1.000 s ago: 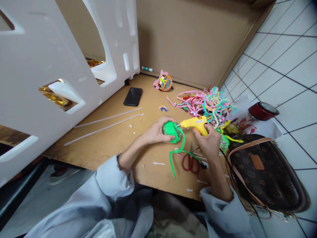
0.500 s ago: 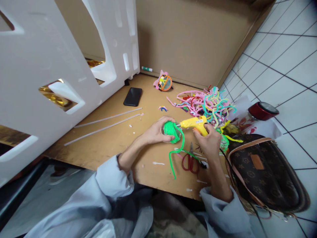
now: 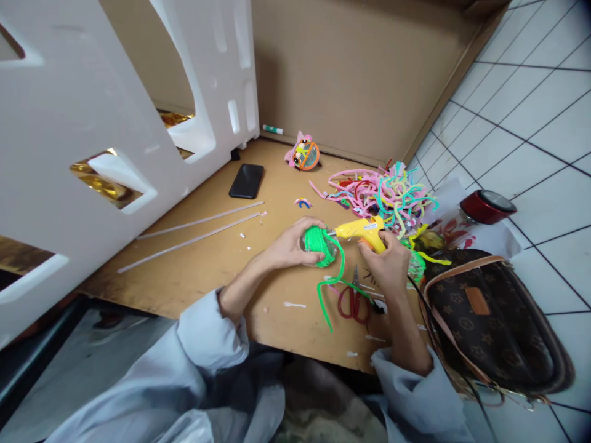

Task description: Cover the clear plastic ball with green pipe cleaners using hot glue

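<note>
My left hand (image 3: 295, 242) is closed around a small clear cup wrapped in bright green pipe cleaner (image 3: 318, 247). A loose green end hangs down from the cup toward the table. In my right hand (image 3: 388, 258) is a yellow hot glue gun (image 3: 362, 231), gripped by its handle. Its metal nozzle points left and meets the green winding near the cup's upper right side; whether glue is coming out is too small to see. Below the hands, red-handled scissors (image 3: 354, 303) lie on the table (image 3: 198, 286) beside another green strand.
A heap of coloured pipe cleaners (image 3: 383, 191) lies behind my right hand. To the right are a brown handbag (image 3: 503, 332) and a jar with a red lid (image 3: 488, 206). Glue sticks (image 3: 194, 242), a black phone (image 3: 246, 181) and a decorated animal-face piece (image 3: 305, 152) lie farther back.
The dangling green end has swung slightly to the right. Both hands keep the cup and glue gun in nearly the same position, and the view has shifted a little.
</note>
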`<state>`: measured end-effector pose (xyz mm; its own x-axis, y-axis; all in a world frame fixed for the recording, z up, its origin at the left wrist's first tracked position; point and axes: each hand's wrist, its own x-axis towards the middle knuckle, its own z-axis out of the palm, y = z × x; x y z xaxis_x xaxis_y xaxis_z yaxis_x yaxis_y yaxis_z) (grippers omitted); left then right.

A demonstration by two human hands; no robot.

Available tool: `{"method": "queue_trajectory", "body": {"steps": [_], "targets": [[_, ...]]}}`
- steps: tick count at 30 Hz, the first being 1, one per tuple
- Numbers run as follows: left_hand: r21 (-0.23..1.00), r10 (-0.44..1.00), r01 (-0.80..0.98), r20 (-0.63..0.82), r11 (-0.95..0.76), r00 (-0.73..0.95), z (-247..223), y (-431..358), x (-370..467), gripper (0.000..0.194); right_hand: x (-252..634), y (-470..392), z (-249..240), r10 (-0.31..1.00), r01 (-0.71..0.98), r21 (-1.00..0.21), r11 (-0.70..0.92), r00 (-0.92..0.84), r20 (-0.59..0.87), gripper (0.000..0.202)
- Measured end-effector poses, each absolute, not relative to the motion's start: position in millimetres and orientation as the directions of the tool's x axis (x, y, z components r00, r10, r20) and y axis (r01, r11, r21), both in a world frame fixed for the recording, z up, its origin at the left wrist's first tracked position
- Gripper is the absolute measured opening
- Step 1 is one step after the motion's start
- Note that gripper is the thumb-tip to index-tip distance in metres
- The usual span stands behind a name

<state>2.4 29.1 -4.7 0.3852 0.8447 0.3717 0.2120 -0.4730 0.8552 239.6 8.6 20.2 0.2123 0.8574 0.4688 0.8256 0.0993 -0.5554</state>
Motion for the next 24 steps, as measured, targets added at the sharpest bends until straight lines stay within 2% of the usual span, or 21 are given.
{"method": "queue_trajectory", "body": {"steps": [10, 19, 24], "targets": [[0.879, 0.859, 0.194, 0.341, -0.435, 0.380, -4.1, 27.1, 2.9, 0.058, 240.4, 8.4, 20.6, 0.860, 0.835, -0.546, 0.071, 0.226, 0.458, 0.038], [0.889, 0.855, 0.158, 0.345, -0.430, 0.389, -3.2, 26.4, 3.9, 0.057, 239.4, 6.8, 20.4, 0.797, 0.800, -0.578, 0.159, 0.241, 0.554, 0.035], [0.890, 0.855, 0.160, 0.341, -0.428, 0.391, -4.6, 26.4, 3.7, 0.058, 238.4, 5.3, 20.1, 0.755, 0.828, -0.533, 0.173, 0.236, 0.612, 0.034]]}}
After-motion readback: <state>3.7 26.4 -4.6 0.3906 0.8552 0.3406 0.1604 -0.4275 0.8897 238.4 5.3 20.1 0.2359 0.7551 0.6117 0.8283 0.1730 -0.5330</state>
